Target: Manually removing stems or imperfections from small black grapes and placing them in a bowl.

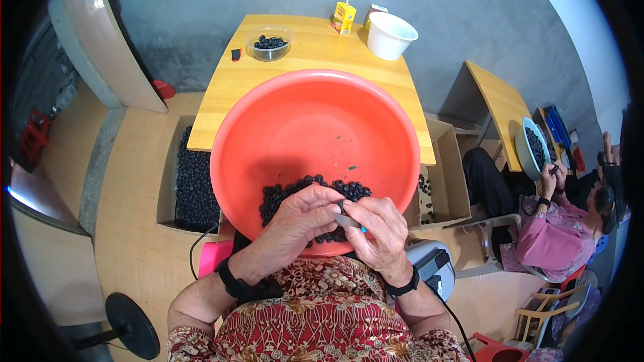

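Note:
Above the near side of a large red basin (315, 94), my two hands meet. My left hand (298, 218) is closed, pinching a small black round part (340, 205) between thumb and fingertips. Closed around the handle of a small knife (347, 220) is my right hand (379, 231); a bit of blue shows at its fingers, and the grey blade lies against the black part. Many more black round parts (359, 191) are heaped in the basin below my hands, some with a hole in the middle. A few dark scraps (352, 167) lie on the basin's floor.
The basin rests on a yellow wooden table (221, 94) with a clear bowl (270, 43) of black parts, a white tub (391, 35) and a yellow drink carton (343, 17). Cardboard boxes (446, 174) flank it; the left one holds black parts (194, 181). A co-worker (553, 234) sits at right.

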Available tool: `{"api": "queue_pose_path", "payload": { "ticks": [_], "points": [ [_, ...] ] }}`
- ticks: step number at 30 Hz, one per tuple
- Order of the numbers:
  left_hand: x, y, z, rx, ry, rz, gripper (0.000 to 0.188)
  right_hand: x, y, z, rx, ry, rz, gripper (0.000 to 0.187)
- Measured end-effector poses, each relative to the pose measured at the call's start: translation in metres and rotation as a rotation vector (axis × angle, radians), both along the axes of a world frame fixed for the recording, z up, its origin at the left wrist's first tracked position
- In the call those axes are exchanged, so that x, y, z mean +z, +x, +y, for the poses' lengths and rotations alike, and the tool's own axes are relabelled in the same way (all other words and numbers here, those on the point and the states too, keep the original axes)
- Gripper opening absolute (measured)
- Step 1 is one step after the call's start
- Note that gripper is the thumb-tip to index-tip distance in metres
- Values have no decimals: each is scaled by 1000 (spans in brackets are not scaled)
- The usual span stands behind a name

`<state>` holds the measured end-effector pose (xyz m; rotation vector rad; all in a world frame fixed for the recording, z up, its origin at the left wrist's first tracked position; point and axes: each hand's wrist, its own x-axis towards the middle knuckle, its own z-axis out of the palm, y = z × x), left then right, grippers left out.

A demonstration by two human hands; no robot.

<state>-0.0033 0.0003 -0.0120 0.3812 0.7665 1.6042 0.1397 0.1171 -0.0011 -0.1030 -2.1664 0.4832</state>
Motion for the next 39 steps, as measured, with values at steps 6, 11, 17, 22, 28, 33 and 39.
{"api": "queue_pose_path", "payload": {
  "ticks": [6,11,17,22,28,33,39],
  "points": [
    [-3,-3,-1,4,0,-47,18,2,0,0,42,-107,-1,30],
    [9,-2,0,-21,18,-18,17,10,6,6,25,-153,26,27],
    [1,-4,-2,-49,69,-111,13,10,10,13,-1,24,46,31],
    [0,-2,-3,-47,104,-164,13,10,15,8,-51,161,-10,37],
    [-1,-3,-4,-61,100,-177,13,9,15,6,-71,214,-38,42],
    [-3,-4,-4,-77,115,-197,13,10,15,6,-76,231,-53,41],
    [-8,-3,-4,-68,129,-215,11,10,16,6,-88,265,-73,39]
  ]
}}
